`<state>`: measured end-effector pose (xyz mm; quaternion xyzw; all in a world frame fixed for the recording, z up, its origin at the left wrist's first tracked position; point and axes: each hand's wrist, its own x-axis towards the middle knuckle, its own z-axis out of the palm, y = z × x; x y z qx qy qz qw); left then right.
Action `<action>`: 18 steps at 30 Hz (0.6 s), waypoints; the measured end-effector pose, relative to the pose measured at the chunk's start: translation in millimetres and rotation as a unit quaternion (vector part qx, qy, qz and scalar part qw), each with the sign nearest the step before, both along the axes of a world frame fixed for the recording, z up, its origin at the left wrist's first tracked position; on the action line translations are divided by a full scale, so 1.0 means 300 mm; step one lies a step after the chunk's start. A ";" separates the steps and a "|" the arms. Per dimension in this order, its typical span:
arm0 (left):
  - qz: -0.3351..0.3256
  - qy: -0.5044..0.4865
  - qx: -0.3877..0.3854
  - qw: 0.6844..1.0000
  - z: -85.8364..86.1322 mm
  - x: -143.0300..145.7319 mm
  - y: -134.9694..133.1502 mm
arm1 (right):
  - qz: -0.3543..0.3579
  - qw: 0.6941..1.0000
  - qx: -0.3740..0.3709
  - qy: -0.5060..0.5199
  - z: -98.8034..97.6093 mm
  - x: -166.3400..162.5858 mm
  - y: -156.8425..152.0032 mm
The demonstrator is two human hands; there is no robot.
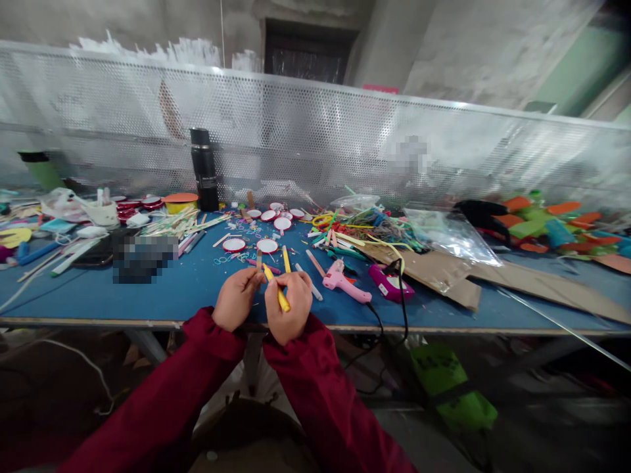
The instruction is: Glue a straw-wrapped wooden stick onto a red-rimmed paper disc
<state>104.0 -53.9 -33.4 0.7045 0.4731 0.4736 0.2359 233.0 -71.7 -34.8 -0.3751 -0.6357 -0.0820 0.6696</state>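
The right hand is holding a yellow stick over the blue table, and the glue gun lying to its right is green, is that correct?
Not quite: the glue gun is pink, not green, as the head view shows. The rest stands: the right hand holds a yellow stick over the blue table, with the gun lying to its right.

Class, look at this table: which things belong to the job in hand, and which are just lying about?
In hand: yellow stick, gripped by right hand, left hand at its tip.
Lying about: pink glue gun, black flask, red-rimmed discs, cardboard, clear plastic bag.
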 end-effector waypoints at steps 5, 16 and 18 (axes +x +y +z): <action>0.000 -0.005 -0.008 1.000 -0.014 -0.003 0.006 | 0.004 1.000 0.003 0.001 -0.002 0.002 -0.001; -0.017 -0.021 -0.013 1.000 0.004 0.000 -0.004 | 0.017 1.000 0.008 -0.017 0.000 -0.002 -0.001; -0.008 -0.013 -0.011 1.000 0.004 -0.001 -0.003 | 0.000 1.000 0.002 -0.008 -0.002 -0.001 0.001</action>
